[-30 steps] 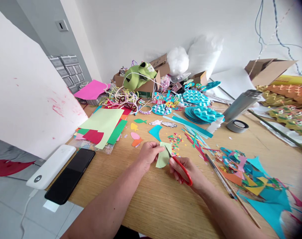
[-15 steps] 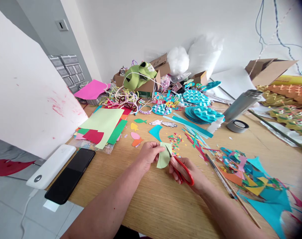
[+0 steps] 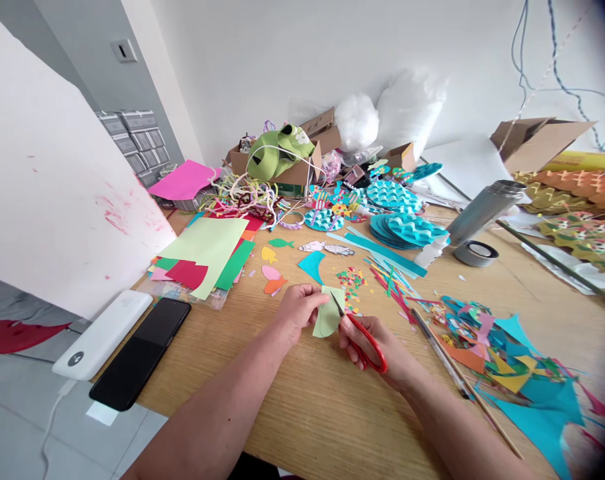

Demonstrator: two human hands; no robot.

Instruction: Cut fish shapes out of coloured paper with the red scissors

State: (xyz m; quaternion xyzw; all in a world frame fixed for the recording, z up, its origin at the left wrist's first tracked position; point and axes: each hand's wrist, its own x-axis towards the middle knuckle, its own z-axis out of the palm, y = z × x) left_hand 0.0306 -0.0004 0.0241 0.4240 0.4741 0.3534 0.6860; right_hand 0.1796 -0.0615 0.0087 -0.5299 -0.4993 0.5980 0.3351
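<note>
Near the middle of the table, my left hand (image 3: 302,308) pinches the left edge of a small light green paper (image 3: 326,322) with a curved line drawn on it. My right hand (image 3: 366,341) is closed round the red handles of a pair of scissors (image 3: 377,353). The dark blades lie over the upper part of the paper, pointing up and left. Beyond my hands are a blue paper piece (image 3: 311,267), green, yellow and orange fish cutouts (image 3: 274,285), and paper confetti (image 3: 351,279).
Coloured sheets (image 3: 207,247) lie at the left, behind a black phone (image 3: 140,353) and a white power bank (image 3: 102,333). Paper scraps (image 3: 527,373), a pen (image 3: 440,353) and a thin stick lie right. A metal flask (image 3: 487,210) stands behind, beside tape (image 3: 476,253).
The scissors and my right hand have shifted very slightly left over the paper. The paper's lower end has moved a little to the left.
</note>
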